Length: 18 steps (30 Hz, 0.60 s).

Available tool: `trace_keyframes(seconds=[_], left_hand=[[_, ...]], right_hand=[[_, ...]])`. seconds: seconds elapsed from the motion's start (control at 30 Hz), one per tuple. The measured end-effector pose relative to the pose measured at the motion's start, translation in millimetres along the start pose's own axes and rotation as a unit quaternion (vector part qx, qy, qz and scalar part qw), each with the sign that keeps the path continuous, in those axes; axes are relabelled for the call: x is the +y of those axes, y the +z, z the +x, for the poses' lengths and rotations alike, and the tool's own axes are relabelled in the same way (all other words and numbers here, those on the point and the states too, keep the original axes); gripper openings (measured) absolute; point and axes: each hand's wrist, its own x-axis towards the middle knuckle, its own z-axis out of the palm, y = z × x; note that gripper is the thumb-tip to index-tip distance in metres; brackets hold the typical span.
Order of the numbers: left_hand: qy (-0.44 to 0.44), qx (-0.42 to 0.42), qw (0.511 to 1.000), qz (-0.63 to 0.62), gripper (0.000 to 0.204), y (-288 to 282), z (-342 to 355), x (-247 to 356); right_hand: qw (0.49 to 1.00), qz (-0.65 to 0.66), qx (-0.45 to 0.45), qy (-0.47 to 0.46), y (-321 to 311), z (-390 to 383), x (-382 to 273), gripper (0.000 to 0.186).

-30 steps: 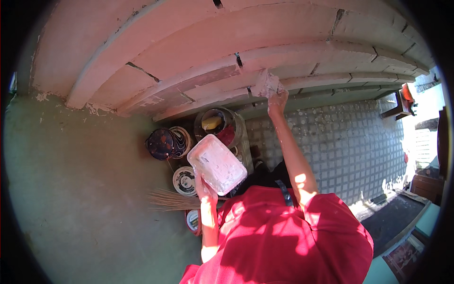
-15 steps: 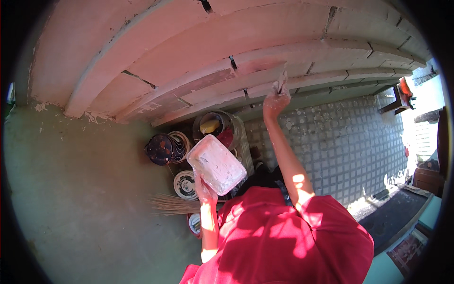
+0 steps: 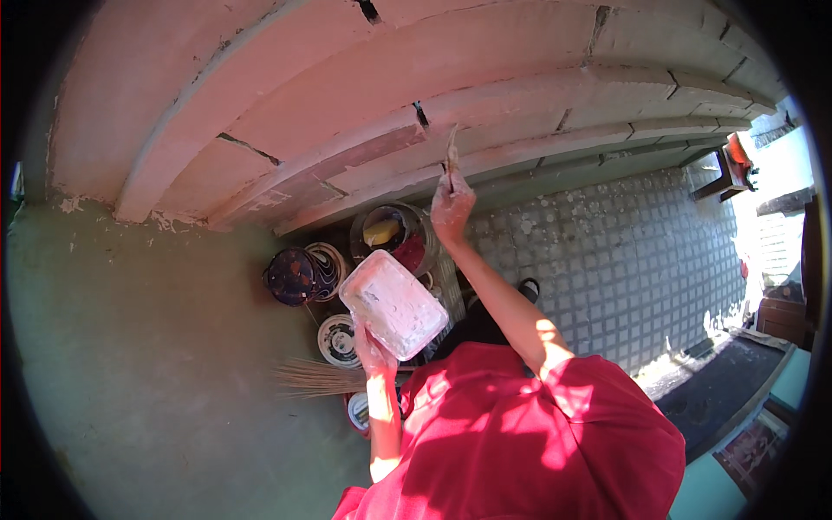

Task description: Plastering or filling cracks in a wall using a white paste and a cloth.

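A white rectangular plastic tray (image 3: 394, 303) smeared with pale paste is gripped by my left hand (image 3: 371, 347) along its lower-left side, in the lower middle of the view. Higher up and to the right, my right hand (image 3: 451, 208), whitened with paste, is closed around a putty knife (image 3: 451, 154) seen nearly edge-on, its blade pointing up against the pale stepped ledges of the wall (image 3: 373, 147). Whether the blade touches the surface I cannot tell.
Paint buckets (image 3: 290, 276), a round tub (image 3: 362, 217) with a yellow item and a stick broom (image 3: 312, 377) crowd left of my body. A tiled floor (image 3: 607, 260) stretches right, with a stool (image 3: 721, 178) at the back and a dark-topped surface (image 3: 711, 390) lower right.
My right hand with the putty knife has moved left along the ledge and turned so the blade appears narrower. The tray in my left hand has stayed nearly in place. A sandaled foot now shows.
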Motion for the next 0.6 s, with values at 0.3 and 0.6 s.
trace_keyframes(seconds=[0.3,0.6], left_hand=[[-0.019,0.033,0.999,-0.005,0.047,-1.5,-6.7,-1.3],[-0.019,0.018,1.000,0.010,0.048,-6.8,-5.5,1.8]], right_hand=[[0.985,-0.134,0.099,0.037,-61.2,63.9,49.4,0.034],[0.992,0.024,-0.074,-0.096,-28.9,5.6,25.7,0.042]])
